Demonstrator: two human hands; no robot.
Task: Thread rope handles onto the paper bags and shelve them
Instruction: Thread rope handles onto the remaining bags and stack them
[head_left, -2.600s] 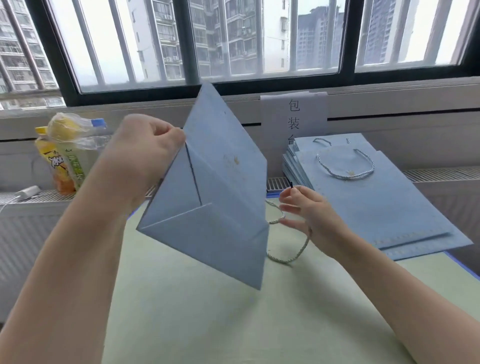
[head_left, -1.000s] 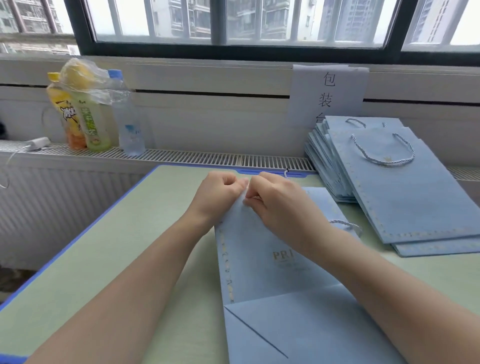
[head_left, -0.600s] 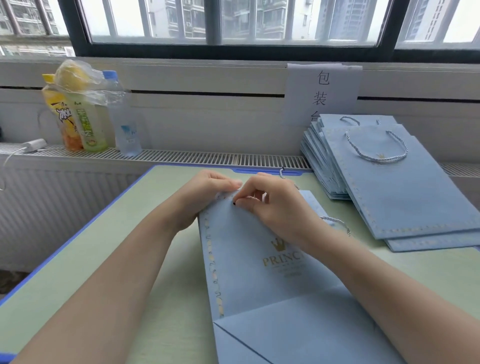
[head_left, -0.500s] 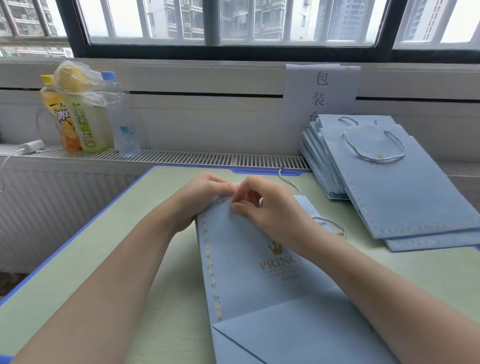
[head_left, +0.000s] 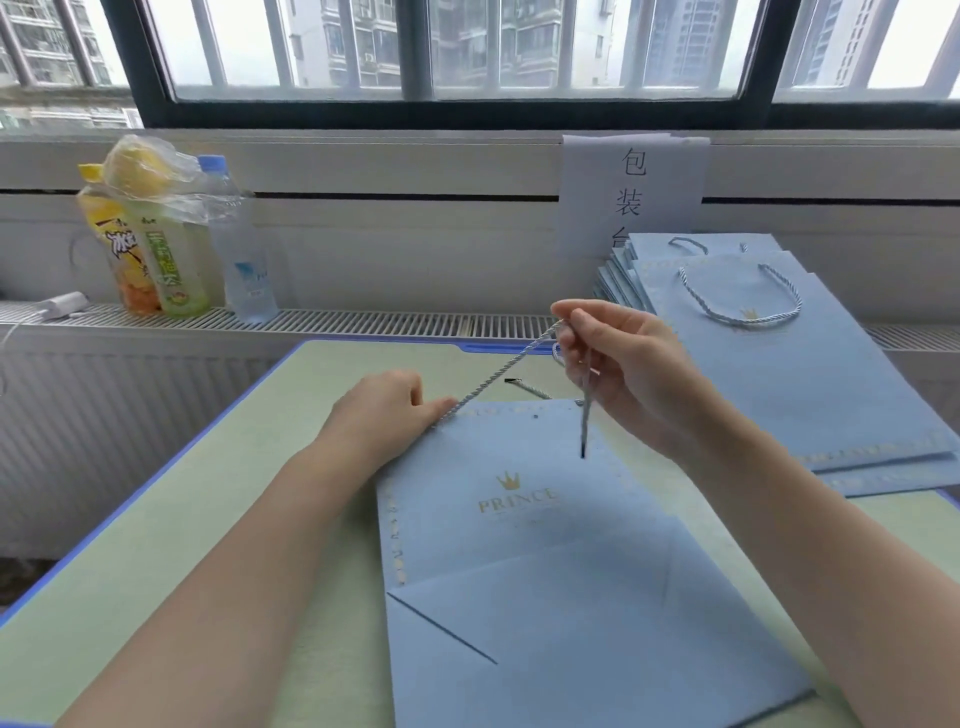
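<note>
a small packing station set up by a window in an upper-floor room. a pale green worktop (head_left: 171, 519) with a blue edge stands against a white radiator cover (head_left: 363, 322). a paper sign (head_left: 631, 192) with chinese characters hangs on the wall above a stack of finished light blue paper bags (head_left: 831, 395). drink bottles (head_left: 171, 244) stand on the ledge. apartment towers (head_left: 441, 41) show through the barred window.

Flat blue paper bag (head_left: 524, 545) on table, twisted rope (head_left: 498, 371) rising taut.
</note>
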